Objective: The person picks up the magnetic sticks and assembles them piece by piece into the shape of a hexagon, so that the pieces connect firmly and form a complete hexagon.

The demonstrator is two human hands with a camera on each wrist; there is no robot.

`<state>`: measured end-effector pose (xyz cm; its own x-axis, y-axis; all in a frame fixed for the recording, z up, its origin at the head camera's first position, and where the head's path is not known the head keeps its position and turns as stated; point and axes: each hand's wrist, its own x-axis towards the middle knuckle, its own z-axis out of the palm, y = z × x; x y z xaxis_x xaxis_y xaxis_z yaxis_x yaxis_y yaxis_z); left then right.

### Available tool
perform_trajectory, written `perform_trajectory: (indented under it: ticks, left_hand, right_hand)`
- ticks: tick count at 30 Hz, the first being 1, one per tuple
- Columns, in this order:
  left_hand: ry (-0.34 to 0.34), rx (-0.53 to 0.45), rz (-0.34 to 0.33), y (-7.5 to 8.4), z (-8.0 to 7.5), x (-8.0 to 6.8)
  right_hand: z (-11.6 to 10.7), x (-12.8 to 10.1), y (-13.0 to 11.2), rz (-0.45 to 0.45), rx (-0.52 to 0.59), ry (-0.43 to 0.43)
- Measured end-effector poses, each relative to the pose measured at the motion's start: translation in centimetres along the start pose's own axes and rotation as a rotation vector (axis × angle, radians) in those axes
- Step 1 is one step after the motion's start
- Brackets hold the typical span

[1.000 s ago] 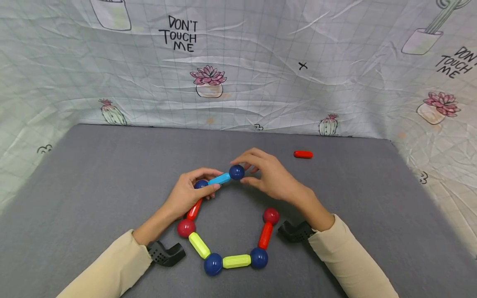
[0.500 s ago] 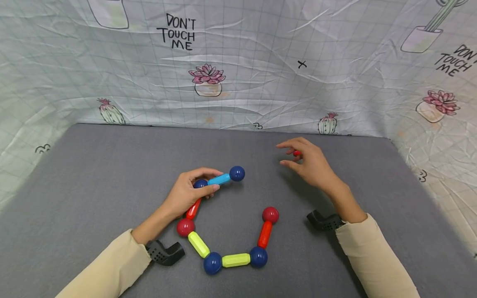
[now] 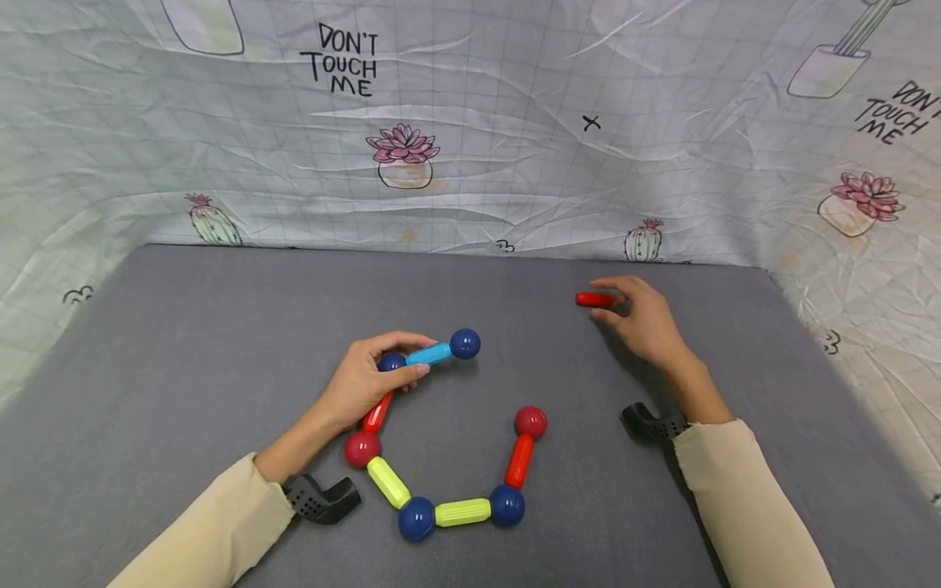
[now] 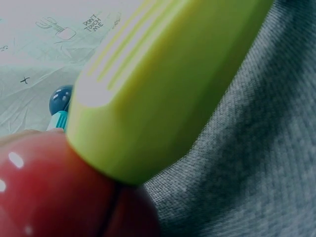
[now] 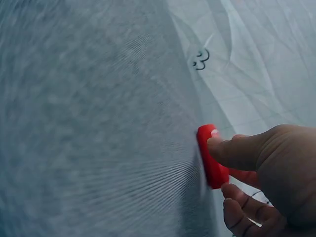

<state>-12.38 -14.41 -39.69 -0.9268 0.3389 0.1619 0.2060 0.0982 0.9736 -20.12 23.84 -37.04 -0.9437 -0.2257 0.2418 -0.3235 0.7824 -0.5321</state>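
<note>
In the head view my left hand (image 3: 367, 380) holds the light-blue magnetic rod (image 3: 429, 354) between thumb and fingers, near the dark-blue ball (image 3: 392, 363) that the hand partly covers. A second dark-blue ball (image 3: 465, 344) sits on that rod's free end. Below the hand, a red rod (image 3: 378, 413) leads to a red ball (image 3: 363, 449). At the back right, my right hand (image 3: 647, 320) pinches a loose red magnetic rod (image 3: 593, 300) by its right end. In the right wrist view the thumb (image 5: 239, 150) lies across this red rod (image 5: 213, 157).
The chain runs on through a yellow-green rod (image 3: 388, 483), a dark-blue ball (image 3: 416, 518), another yellow-green rod (image 3: 463, 512), a dark-blue ball (image 3: 507, 505), a red rod (image 3: 519, 461) and a red ball (image 3: 531, 422). A patterned cloth (image 3: 478, 163) hangs behind the grey table (image 3: 220, 327).
My right hand has moved right from beside the far dark-blue ball, reached the loose red rod and taken hold of it. The left hand keeps its hold on the chain.
</note>
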Motion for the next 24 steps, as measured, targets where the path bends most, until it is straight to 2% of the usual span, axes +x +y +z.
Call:
perform_trajectory:
  ticks: [12,24]
  left_hand:
    - [-0.010,0.029,-0.006,0.17,-0.20,-0.06]
    - [-0.019,0.016,-0.006,0.12,-0.11,-0.01]
  right_hand:
    - [0.76,0.20,0.65,-0.022,-0.049,0.028]
    - [0.60,0.00,-0.05,-0.030,0.000,0.040]
